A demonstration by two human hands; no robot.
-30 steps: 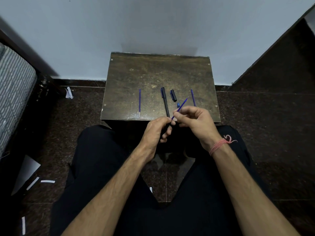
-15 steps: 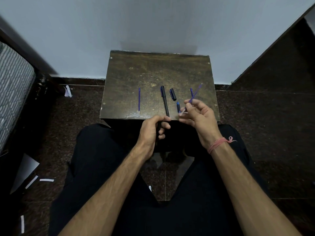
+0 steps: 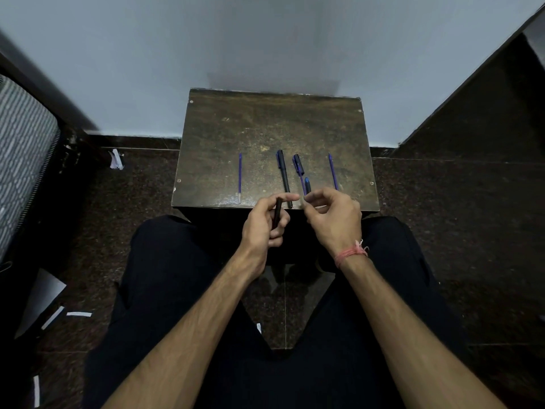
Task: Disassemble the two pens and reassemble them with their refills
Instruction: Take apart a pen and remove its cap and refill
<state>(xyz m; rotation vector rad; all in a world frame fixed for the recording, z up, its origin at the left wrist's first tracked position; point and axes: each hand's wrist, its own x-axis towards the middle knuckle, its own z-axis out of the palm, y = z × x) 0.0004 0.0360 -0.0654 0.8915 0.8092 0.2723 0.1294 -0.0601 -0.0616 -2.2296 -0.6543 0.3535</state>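
Here we see the bench just beyond both hands, against the wall. Our left hand grips a black pen barrel, fingers curled round it. Our right hand, with a pink thread at its wrist, pinches the near end of a blue refill. Just past the left hand's fingertips lies a capped black pen; past the right hand lie a cap and a small blue-tipped piece. Two more refills lie out: one left of the left hand, one beyond the right.
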